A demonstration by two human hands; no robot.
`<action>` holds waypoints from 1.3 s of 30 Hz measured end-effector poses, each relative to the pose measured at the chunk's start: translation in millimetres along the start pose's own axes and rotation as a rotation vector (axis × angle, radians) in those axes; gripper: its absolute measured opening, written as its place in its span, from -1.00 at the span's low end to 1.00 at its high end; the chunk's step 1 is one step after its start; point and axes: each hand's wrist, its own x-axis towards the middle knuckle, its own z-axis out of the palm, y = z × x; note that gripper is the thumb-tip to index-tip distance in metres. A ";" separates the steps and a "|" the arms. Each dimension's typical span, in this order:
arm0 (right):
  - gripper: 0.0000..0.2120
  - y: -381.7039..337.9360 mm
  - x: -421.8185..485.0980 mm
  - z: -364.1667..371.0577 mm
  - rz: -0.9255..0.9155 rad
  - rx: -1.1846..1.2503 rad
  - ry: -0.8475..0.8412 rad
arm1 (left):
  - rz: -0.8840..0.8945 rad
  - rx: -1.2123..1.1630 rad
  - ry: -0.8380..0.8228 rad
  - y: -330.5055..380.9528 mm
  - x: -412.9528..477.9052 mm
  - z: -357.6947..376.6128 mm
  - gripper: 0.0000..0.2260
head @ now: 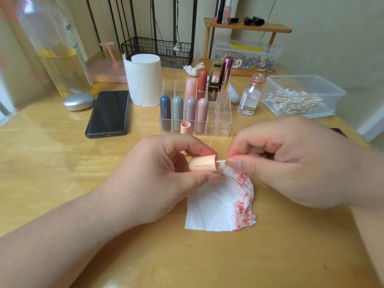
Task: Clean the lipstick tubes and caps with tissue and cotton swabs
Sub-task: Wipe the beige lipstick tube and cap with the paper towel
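Note:
My left hand grips a peach lipstick cap on its side, open end facing right. My right hand pinches a cotton swab whose tip goes into the cap's opening. Under both hands lies a white tissue smeared with red lipstick. The matching peach tube base stands upright in front of a clear acrylic organizer that holds several capped lipsticks.
A tissue roll, a black phone, a small glass bottle and a plastic tub of cotton swabs stand on the wooden table. A crumpled tissue lies behind the organizer.

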 end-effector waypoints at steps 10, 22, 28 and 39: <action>-0.84 -5.9 0.3 -0.7 0.142 0.076 -0.134 | -0.001 0.057 -0.002 -1.8 0.6 -0.6 -0.81; -0.82 -3.8 0.2 -4.6 0.209 0.032 -0.173 | 0.004 0.058 -0.044 -3.1 -0.2 -0.2 -0.78; -0.85 -3.5 -1.8 -4.9 0.181 0.186 -0.180 | -0.012 0.064 -0.067 2.1 -0.6 -0.5 -0.80; -0.91 25.8 -1.5 -24.1 0.245 0.103 0.058 | -0.010 0.050 -0.003 0.4 3.4 -3.0 -0.82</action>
